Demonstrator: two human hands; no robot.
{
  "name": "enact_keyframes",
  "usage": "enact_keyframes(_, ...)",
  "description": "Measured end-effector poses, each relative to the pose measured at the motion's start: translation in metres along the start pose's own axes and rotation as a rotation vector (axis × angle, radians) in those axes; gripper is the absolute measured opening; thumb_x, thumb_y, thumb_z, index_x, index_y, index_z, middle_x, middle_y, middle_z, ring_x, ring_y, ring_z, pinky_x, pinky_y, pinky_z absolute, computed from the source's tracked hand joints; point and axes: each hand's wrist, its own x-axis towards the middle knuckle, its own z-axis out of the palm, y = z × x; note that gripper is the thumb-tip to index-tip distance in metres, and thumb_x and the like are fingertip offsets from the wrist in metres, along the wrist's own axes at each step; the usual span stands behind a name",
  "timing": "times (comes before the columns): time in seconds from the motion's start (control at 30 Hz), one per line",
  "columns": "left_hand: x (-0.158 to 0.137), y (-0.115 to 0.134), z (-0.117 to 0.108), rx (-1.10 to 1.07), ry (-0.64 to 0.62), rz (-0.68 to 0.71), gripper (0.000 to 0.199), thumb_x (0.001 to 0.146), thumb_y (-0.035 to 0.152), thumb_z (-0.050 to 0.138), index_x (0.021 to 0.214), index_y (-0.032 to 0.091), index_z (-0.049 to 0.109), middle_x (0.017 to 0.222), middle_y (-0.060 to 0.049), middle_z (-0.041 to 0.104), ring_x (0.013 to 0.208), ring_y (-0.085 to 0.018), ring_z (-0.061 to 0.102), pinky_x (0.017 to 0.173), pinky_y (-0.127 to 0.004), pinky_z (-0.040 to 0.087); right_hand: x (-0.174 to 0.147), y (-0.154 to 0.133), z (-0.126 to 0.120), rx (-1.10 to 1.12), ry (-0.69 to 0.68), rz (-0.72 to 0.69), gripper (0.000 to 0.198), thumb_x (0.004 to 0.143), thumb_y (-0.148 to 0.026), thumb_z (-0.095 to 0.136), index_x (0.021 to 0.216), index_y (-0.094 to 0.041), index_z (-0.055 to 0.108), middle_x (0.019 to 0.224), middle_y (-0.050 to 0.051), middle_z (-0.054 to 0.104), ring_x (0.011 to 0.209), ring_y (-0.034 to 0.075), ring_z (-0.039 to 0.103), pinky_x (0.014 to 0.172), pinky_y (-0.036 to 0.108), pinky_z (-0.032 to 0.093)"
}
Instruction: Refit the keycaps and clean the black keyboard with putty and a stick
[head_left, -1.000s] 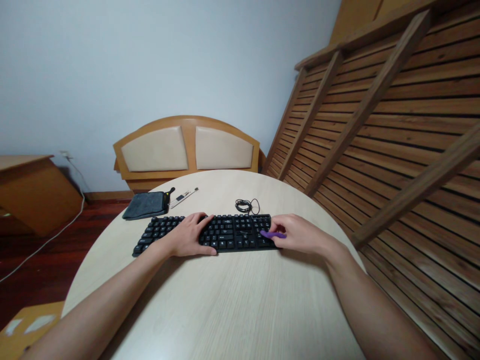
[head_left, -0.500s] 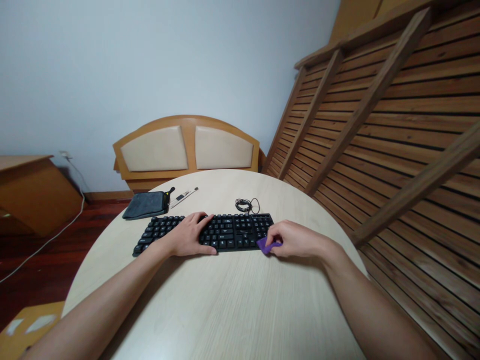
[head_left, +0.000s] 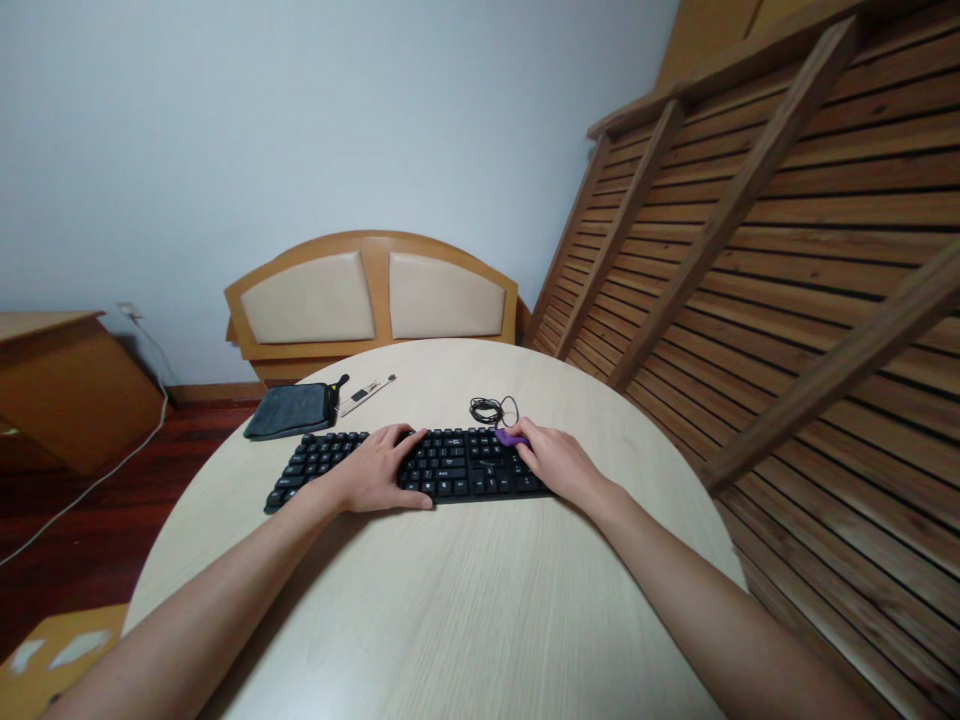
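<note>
A small purple piece of soft, cloth-like material (head_left: 511, 438) has jumped from the near right corner of a black, rectangular plastic keyboard with pale-lettered keys (head_left: 442, 465) to its far edge in the past half second, carried by the right hand (head_left: 559, 462), whose fingers are pinched narrow around it. The left hand (head_left: 379, 470), fingers spread wide, stays planted across the keys near the middle, and the keyboard has not visibly shifted on the round, pale wood-grain desk (head_left: 465, 610). The move suggests that work at the number-pad end has passed from the lower keys to the top strip, with the left hand apparently steadying the board. Whether the purple piece presses down or only skims is too small to tell. Just beyond lies a thin black coiled cable (head_left: 487, 411); at far left rests a dark grey, folded fabric item (head_left: 289, 411), apart from both hands.
</note>
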Motion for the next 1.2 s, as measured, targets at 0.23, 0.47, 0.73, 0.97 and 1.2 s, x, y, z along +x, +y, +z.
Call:
enact_keyframes(0.23,0.000,-0.001,0.001,-0.010,0.019,0.012,0.112,0.069,0.090,0.055,0.152,0.016,0.037,0.141,-0.019,0.048,0.127,-0.038,0.049,0.110,-0.050,0.038,-0.003,0.000,-0.013,-0.016,-0.120,-0.103,0.026,0.097,-0.015,0.048,0.115,-0.024,0.063,0.116,0.005,0.074,0.103,0.024,0.070,0.083,0.033,0.049)
enact_keyframes(0.47,0.000,-0.002,0.003,-0.004,0.020,0.007,0.113,0.069,0.090,0.055,0.152,0.015,0.038,0.141,-0.020,0.047,0.128,-0.038,0.049,0.110,-0.049,0.038,-0.013,-0.006,-0.029,0.050,-0.201,-0.141,0.025,0.094,-0.014,0.050,0.110,-0.024,0.067,0.110,0.004,0.075,0.099,0.022,0.070,0.084,0.032,0.048)
enact_keyframes(0.73,0.000,0.001,0.001,0.006,-0.006,-0.021,0.114,0.068,0.091,0.054,0.152,0.015,0.037,0.142,-0.020,0.047,0.128,-0.039,0.049,0.110,-0.051,0.037,-0.021,-0.015,-0.049,0.113,-0.300,-0.120,0.025,0.082,-0.013,0.059,0.096,-0.025,0.076,0.095,0.001,0.078,0.081,0.017,0.069,0.070,0.026,0.045)
enact_keyframes(0.97,0.000,0.000,0.001,-0.010,0.014,-0.003,0.113,0.069,0.090,0.055,0.152,0.016,0.038,0.141,-0.020,0.048,0.128,-0.039,0.049,0.110,-0.052,0.038,-0.025,-0.013,-0.059,0.189,-0.350,-0.108,0.024,0.077,-0.013,0.061,0.090,-0.026,0.076,0.085,-0.002,0.077,0.074,0.015,0.067,0.063,0.024,0.042)
enact_keyframes(1.2,0.000,-0.001,0.001,-0.012,0.016,0.004,0.112,0.069,0.089,0.056,0.152,0.015,0.038,0.141,-0.020,0.048,0.128,-0.038,0.049,0.111,-0.051,0.038,-0.009,0.012,-0.032,0.103,0.111,0.016,0.024,0.093,-0.018,0.050,0.109,-0.025,0.066,0.117,0.002,0.074,0.106,0.021,0.068,0.088,0.033,0.050)
